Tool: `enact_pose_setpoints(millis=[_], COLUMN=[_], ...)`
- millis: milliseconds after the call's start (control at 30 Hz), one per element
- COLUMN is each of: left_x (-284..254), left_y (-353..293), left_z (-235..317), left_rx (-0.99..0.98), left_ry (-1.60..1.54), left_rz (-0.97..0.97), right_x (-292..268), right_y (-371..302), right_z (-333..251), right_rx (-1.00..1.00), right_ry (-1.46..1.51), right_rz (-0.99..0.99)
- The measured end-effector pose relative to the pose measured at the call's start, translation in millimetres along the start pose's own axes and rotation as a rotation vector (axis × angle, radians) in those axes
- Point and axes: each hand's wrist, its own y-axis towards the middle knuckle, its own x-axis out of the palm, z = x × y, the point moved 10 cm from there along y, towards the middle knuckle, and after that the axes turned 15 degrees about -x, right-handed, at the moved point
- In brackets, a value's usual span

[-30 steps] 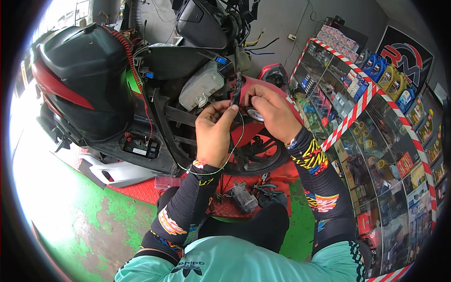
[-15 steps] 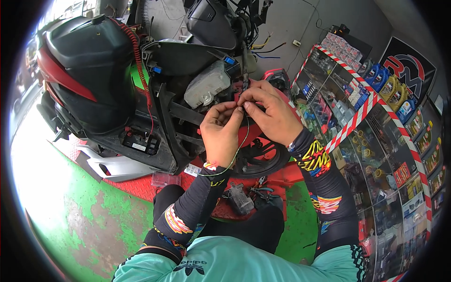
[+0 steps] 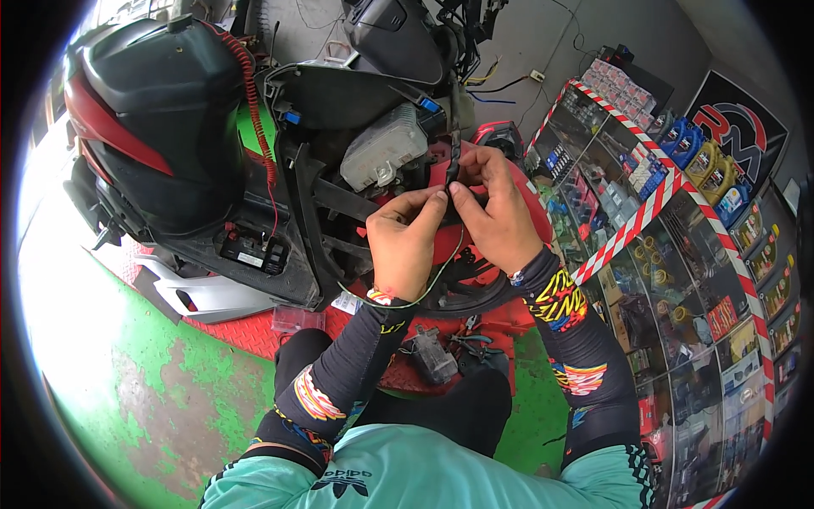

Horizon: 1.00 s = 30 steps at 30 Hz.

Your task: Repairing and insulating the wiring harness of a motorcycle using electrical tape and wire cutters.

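Note:
In front of the scooter's stripped front end, my left hand (image 3: 405, 246) and my right hand (image 3: 500, 216) meet, thumbs and forefingers pinched close together. Between their fingertips is the lower part of a dark taped wire harness (image 3: 454, 161), which runs down from the handlebar area. A thin green wire (image 3: 439, 278) hangs below my right hand and loops across my left wrist. Its upper end is hidden by my fingers. Behind the hands lie a grey boxy housing (image 3: 386, 148) and red bodywork (image 3: 530, 212) of the scooter (image 3: 165, 127).
A battery (image 3: 253, 253) sits in the footboard, with a red coiled cable (image 3: 254, 102) above. Pliers (image 3: 471, 339) and a clear plastic case (image 3: 434, 356) rest on the red platform (image 3: 246, 335). At right stands a glass display case (image 3: 632, 225) edged with striped tape, oil bottles (image 3: 704, 161) on top.
Both hands have shifted slightly, the right fingers now wrapping beside the dark harness. The view has moved a little, and the green wire's loop hangs differently.

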Motion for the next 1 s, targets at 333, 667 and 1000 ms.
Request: enact_pose_setpoints(millis=[333,667,1000], left_x=[0.4,10.6,4.3], left_y=[4.8,14.7,4.7], left_z=[14.5,-2.8,20.1], left_rx=[0.074,-0.111,0.095], left_ry=[0.179,0.018,0.298], left_rz=[0.068,-0.057,0.015], right_x=[-8.2,1.9,-2.2], right_y=[-4.9,-1.1,7.7], right_z=[25.0,29.9,17.3], right_rx=[0.195,0.25,0.155], right_ry=[0.129,0.269,0.083], right_rz=[0.054,-0.229,-0.288])
